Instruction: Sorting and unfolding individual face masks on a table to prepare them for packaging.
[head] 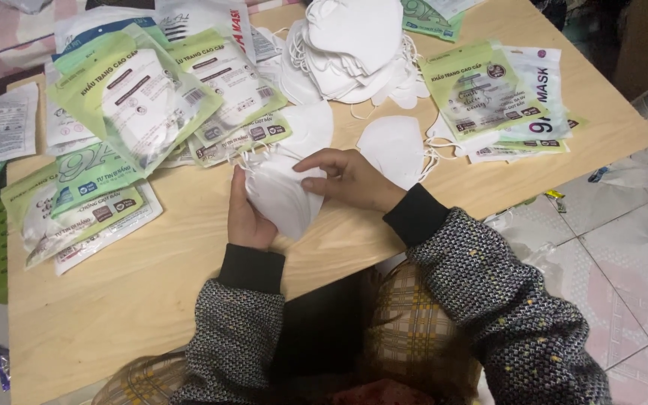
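A small stack of folded white face masks [279, 196] is held between both hands above the low wooden table [151, 262]. My left hand [245, 217] cups the stack from below and behind. My right hand [350, 178] rests its fingers on the stack's upper right side. A single white mask [393, 146] lies flat on the table just right of my right hand. A tall heap of loose white masks [350, 49] sits at the far middle of the table.
Green and clear mask packets [133, 97] are spread over the table's left half, with more packets [493, 94] at the far right. Tiled floor [624, 240] with scraps lies to the right. My knees in plaid fabric [414, 330] are under the table's near edge.
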